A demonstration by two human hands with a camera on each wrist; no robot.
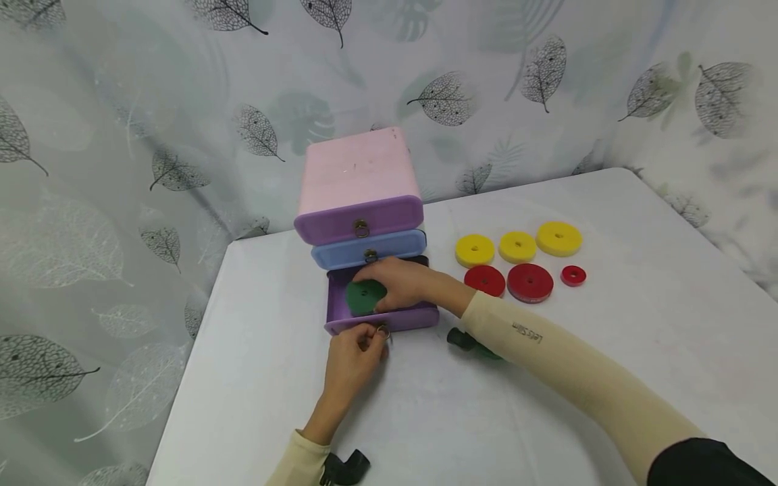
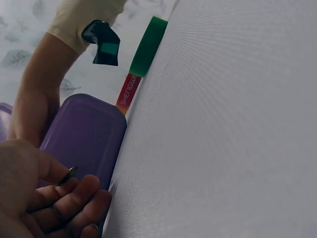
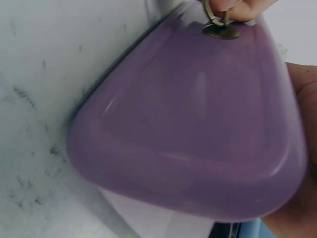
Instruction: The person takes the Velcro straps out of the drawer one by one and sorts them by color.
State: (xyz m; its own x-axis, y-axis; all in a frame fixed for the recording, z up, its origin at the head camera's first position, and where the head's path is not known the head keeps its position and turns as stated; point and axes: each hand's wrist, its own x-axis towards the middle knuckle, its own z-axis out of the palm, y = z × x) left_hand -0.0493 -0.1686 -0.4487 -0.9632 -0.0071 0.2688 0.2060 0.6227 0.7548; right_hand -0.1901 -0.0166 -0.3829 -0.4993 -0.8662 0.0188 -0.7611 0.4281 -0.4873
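Note:
In the head view a small drawer cabinet stands on the table with its purple bottom drawer point(image 1: 425, 317) pulled out. My left hand point(image 1: 352, 358) is at the drawer front and pinches its metal ring pull point(image 1: 383, 331) between thumb and finger. The same ring pull point(image 3: 214, 20) shows large in the right wrist view. Inside the drawer my right hand point(image 1: 401, 283) grips a green disc point(image 1: 365, 298) with a small centre hole, thumb and fingers at its edge. The disc is hidden behind the purple drawer front point(image 3: 193, 124) in the right wrist view.
Above are a blue drawer point(image 1: 340, 256) and a purple top drawer point(image 1: 322, 229). To the right lie yellow discs point(image 1: 559, 239) and red discs point(image 1: 530, 283). Another green disc point(image 1: 489, 352) lies partly under my right sleeve. A leaf-patterned curtain point(image 1: 365, 81) hangs behind the table.

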